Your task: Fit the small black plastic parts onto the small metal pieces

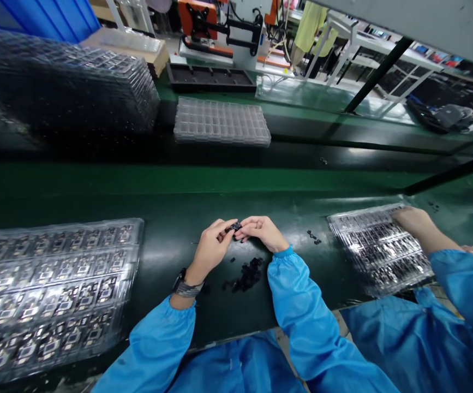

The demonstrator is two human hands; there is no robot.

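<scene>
Holding part (235, 226) (boards (50, 347) in left tray (135, 256)).

Small dark part (235, 226) between fingers (250, 225)

glossy blue sleeves (301, 297), gathered cuffs (282, 252); dark watch (179, 280), grey band (191, 290), left wrist (179, 302)

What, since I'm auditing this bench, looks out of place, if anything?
Possibly the small dark bits lying well beyond the right hand: they are far from the black pile, so they look stray. I see no clear damage.
</scene>
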